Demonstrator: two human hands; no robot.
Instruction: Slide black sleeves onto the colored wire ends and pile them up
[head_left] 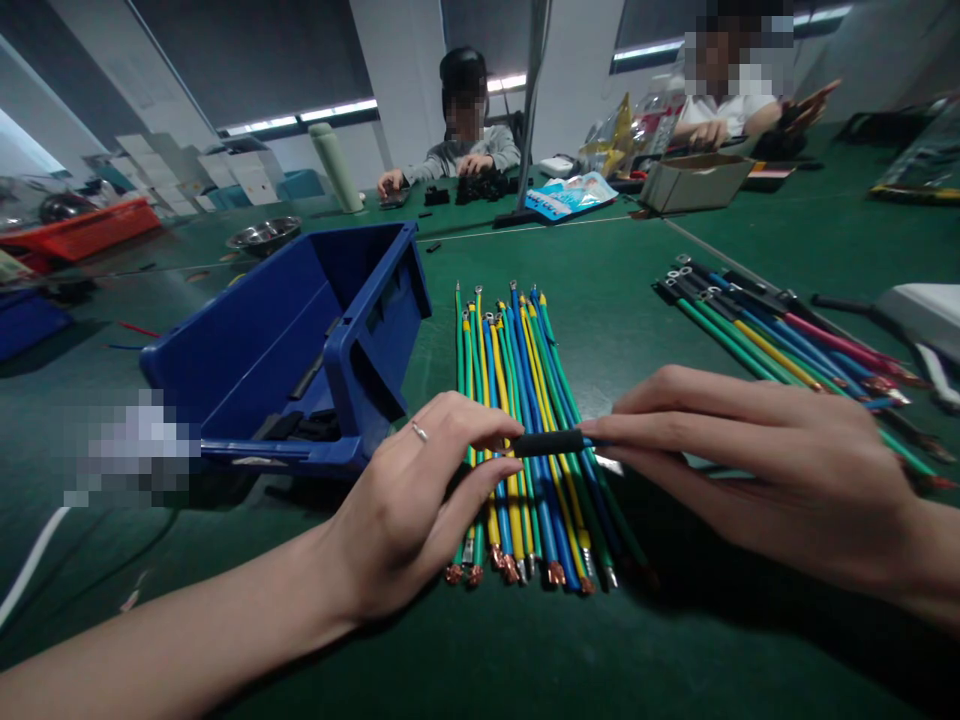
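Pinches a black sleeve point(547, 442) by both ends, left hand point(420, 490) and right hand point(757, 465) equally close. Lies level, left to right, just above and crosswise to coloured wires point(517, 370) pointing away along the desk point(637, 330).

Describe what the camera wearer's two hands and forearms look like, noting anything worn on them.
The left hand is ungloved and wears a thin silver ring on one finger. The right hand is ungloved too, with no ring showing. No sleeve, watch or bracelet shows on either forearm.
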